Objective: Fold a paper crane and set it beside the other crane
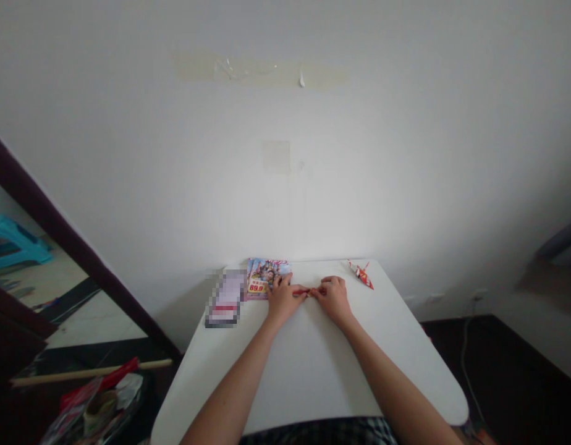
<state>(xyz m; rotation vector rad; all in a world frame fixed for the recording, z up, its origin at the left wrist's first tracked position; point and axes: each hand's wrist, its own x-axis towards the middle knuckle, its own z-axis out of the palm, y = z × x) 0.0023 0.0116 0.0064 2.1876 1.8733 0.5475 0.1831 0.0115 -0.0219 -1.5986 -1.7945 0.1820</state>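
My left hand and my right hand meet over the middle of the white table. Thumbs and fingertips of both are closed on a small reddish piece of folded paper, mostly covered by the fingers. The left fingers also lie over the right side of a colourful printed leaflet, marked 89.9. To the right of my right hand, apart from it, rests a red and white folded paper figure with pointed ends.
A blurred-out phone-like object lies on the table's left side. The table's far edge meets a white wall. On the floor at left are a bag-lined bin, a wooden stick and, farther off, a blue stool.
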